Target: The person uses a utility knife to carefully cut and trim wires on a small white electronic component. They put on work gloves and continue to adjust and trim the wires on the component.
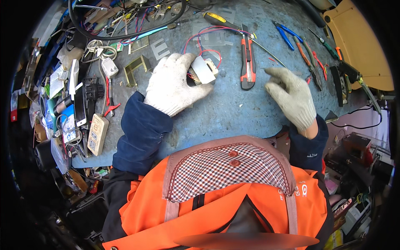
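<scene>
My left hand, in a white knit glove, is closed around a small transformer with a flat silver metal plate on top and a pale bobbin at its side. Red and blue wires run from it over the bench. My right hand, gloved too, hovers over the bench with fingers loosely bent and apart, nothing visible in them. Between the hands lies a red and black utility knife. Thin E-shaped metal plates lie beyond my left hand, and a brass-coloured metal bracket sits left of it.
A screwdriver with a yellow and black handle lies at the back. Blue-handled pliers and red-handled pliers lie at the right. On the left are a power strip, a phone and heaped cables and parts.
</scene>
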A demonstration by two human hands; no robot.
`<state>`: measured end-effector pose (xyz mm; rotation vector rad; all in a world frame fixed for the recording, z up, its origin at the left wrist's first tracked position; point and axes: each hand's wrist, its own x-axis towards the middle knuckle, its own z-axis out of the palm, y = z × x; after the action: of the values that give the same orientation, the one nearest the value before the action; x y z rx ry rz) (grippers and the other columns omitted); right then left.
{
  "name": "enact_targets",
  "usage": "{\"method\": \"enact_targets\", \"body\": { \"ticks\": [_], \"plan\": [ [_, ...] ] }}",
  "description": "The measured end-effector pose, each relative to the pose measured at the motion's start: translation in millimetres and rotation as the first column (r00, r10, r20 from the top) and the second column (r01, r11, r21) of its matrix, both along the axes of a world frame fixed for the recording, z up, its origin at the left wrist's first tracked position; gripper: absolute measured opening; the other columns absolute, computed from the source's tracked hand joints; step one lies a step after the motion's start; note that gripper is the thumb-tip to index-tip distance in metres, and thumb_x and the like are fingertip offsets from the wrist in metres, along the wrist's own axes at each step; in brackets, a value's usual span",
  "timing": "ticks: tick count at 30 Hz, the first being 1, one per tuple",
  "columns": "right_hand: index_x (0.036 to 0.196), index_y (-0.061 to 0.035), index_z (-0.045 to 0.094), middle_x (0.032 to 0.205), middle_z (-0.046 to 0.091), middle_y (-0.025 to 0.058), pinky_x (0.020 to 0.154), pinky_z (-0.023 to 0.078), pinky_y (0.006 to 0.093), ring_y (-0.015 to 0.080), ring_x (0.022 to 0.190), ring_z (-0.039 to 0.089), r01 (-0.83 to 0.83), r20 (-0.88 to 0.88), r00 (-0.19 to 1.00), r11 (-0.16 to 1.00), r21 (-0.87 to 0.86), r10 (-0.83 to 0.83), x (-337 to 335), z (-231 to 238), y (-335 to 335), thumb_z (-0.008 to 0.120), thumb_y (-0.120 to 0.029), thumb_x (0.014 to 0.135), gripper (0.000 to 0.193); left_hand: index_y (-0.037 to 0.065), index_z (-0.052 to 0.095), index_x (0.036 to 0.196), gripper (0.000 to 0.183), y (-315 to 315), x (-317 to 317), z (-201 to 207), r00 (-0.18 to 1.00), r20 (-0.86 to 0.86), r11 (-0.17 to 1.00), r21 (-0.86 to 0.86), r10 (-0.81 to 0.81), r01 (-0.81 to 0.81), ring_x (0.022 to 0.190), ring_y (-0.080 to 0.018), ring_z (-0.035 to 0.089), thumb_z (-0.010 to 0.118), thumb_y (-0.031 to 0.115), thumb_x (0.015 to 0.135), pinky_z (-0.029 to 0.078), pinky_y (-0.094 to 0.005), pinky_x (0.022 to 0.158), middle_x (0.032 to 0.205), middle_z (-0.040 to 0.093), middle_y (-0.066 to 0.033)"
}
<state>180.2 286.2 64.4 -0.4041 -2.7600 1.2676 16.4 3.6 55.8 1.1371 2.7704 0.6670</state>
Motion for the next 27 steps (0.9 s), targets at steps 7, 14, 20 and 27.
{"method": "enact_targets", "body": {
  "ticks": [7,14,20,27],
  "plan": [
    [0.132,0.003,0.073,0.1,0.079,0.0116,0.083,0.059,0.0314,0.0174,0.09,0.075,-0.066,-0.121,0.991,0.995,-0.074,0.057,-23,-8,-12,0.076,-0.019,0.099,0.039,-0.002,0.07,0.132,0.081,-25,2,-25,0.991,0.072,0.99,0.073,0.111,-0.117,0.122,-0.0424,0.064,0.091,0.043,0.068,0.052,-0.0477,0.109,0.125,0.069,-0.0229],
    [0.131,0.0012,0.074,0.096,0.078,0.0143,0.08,0.058,0.0332,0.0172,0.087,0.073,0.133,-0.053,0.99,0.991,0.007,-0.133,-42,-34,-2,0.076,-0.024,0.099,0.041,-0.003,0.073,0.123,0.079,-19,5,-17,0.996,-0.055,0.978,0.202,0.067,-0.055,0.117,-0.0418,0.068,0.094,0.042,0.062,0.055,-0.0487,0.105,0.119,0.072,-0.0229],
    [0.133,0.0004,0.074,0.104,0.08,0.0143,0.087,0.058,0.0335,0.0196,0.094,0.075,0.16,-0.03,0.986,0.98,-0.119,-0.164,-45,-47,6,0.075,-0.024,0.099,0.042,-0.002,0.075,0.112,0.07,-4,-6,11,0.997,-0.073,0.983,0.182,0.016,-0.002,0.107,-0.0343,0.073,0.093,0.043,0.061,0.058,-0.0445,0.1,0.109,0.073,-0.0182],
    [0.132,0.001,0.074,0.107,0.08,0.0155,0.089,0.058,0.0331,0.0198,0.097,0.075,0.149,-0.051,0.986,0.982,-0.117,-0.156,-44,-46,4,0.075,-0.023,0.1,0.04,0.0,0.076,0.111,0.064,8,5,12,0.986,-0.165,0.991,0.127,-0.023,0.044,0.102,-0.0389,0.071,0.088,0.039,0.061,0.057,-0.0482,0.091,0.105,0.073,-0.0179]
  ]
}}
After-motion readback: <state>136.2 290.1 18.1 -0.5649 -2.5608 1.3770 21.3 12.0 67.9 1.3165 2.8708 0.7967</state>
